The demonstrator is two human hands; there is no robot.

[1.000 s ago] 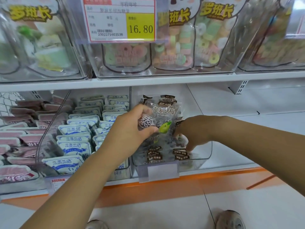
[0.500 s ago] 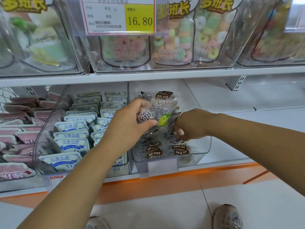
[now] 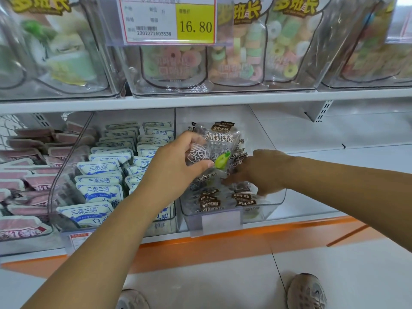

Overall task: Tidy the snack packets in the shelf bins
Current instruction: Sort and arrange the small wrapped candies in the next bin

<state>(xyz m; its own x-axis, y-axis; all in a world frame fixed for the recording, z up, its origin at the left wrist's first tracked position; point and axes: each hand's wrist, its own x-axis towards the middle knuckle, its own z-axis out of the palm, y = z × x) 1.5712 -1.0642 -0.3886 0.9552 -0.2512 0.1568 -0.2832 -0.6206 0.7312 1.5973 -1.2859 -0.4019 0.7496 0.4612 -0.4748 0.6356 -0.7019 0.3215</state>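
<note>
The right hand (image 3: 263, 170) rose from the clear bin (image 3: 274, 198), then sank back in. Its fingers (image 3: 231, 179) now point left beneath the plum packet (image 3: 219, 141).

We see a clear packet (image 3: 219, 143) of dark plums with a brown label and a small green figure, gripped upright by the left hand (image 3: 178, 168) above the clear bin (image 3: 275, 200); more packets of the same kind (image 3: 209, 200) lie flat and overlapping in that bin, and others stand just behind the held one; the right hand (image 3: 263, 170) reaches in among them, its fingers touching the pile; in the next bin (image 3: 66, 172) to the left we find blue-and-white packets (image 3: 98, 190) in neat overlapping rows; further left, pink packets (image 3: 29, 186) lie stacked.
</note>
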